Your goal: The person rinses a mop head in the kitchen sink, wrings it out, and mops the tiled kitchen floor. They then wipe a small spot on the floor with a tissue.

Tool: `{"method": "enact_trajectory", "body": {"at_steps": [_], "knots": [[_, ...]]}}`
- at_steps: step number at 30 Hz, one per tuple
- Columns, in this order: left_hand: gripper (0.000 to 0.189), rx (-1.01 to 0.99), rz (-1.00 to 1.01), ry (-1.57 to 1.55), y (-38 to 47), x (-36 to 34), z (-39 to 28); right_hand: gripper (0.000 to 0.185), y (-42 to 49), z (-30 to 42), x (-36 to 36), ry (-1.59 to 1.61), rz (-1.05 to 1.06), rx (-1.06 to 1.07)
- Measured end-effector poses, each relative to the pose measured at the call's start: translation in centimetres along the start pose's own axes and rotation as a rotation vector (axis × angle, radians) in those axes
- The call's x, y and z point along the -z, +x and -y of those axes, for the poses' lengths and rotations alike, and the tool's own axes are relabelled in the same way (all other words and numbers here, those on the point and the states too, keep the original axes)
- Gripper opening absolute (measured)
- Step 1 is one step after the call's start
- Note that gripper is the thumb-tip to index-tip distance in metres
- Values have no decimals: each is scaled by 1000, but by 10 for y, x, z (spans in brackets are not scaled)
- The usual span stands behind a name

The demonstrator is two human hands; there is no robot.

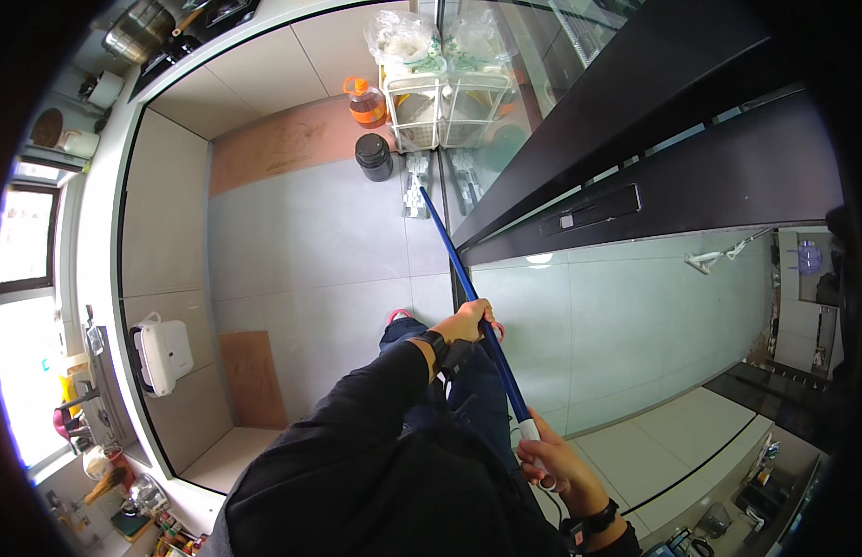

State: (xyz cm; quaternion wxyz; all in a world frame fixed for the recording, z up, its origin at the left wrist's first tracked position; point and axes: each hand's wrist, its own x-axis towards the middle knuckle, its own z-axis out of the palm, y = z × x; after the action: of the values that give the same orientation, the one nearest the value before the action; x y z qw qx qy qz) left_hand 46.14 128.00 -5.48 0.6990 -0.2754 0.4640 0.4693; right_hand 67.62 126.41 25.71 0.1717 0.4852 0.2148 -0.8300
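My left hand (pixel 467 322) grips the middle of a blue mop pole (pixel 453 249). Lower down, my right hand (pixel 552 452) is closed around the white grip (pixel 529 430) at the pole's near end. The pole slants away from me to a flat mop head (pixel 417 182) with white fittings, which lies on the grey tiled floor (pixel 319 230). A black lidded jar (pixel 374 157) stands just left of the mop head. Behind the head is a white wire rack (pixel 417 115) holding plastic bags, mirrored in the glass panel.
An orange-capped oil bottle (pixel 367 104) stands beside the rack. Brown mats (pixel 253 379) lie along the cabinets. A dark-framed sliding door (pixel 612 188) rises to the right. A white bin (pixel 163 355) hangs on the left cabinet. Another mop (pixel 713 260) rests on the far-right floor.
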Motion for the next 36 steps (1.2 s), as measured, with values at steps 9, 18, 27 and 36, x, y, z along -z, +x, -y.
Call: {"method": "enact_trajectory", "body": {"at_steps": [9, 18, 27, 36], "knots": [[14, 192, 55, -54, -42, -42, 65, 72, -73, -9, 18, 113, -132, -153], [17, -74, 100, 148, -25, -36, 6, 77, -29, 40, 5, -139, -121, -104], [15, -89, 61, 381, -9, -25, -8, 75, 1, 11, 28, 86, -79, -82], [15, 127, 31, -14, -27, -61, 54, 74, -72, 17, 38, 238, -40, -153]]}}
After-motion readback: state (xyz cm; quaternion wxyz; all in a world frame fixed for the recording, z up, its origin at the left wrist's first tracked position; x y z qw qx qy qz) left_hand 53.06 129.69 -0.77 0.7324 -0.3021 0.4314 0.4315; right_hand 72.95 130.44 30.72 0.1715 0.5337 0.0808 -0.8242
